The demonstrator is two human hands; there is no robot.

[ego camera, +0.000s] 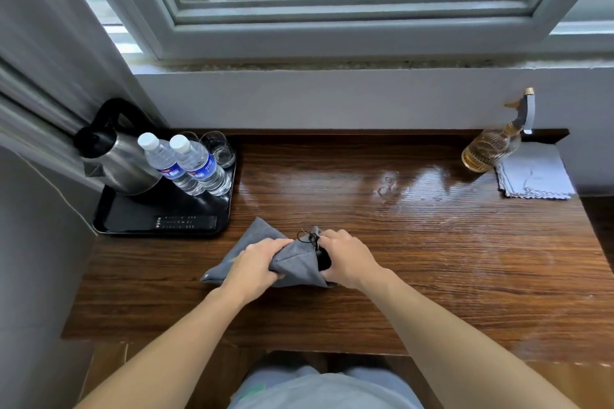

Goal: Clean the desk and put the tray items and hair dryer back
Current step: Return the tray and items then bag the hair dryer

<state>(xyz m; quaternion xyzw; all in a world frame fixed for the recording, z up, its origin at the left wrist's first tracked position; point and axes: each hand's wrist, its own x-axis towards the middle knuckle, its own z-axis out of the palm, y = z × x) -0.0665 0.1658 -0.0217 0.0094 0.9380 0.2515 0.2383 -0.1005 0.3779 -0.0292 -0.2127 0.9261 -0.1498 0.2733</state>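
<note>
desk (432, 259) of dark wood fills the scene. black tray (133, 219) sits far left, holding kettle (123, 159) and water bottles (199, 166). grey drawstring bag (299, 266) lies near centre; left hand (255, 262) grips its middle, right hand (349, 259) curls round its mouth, where something black shows.
</note>
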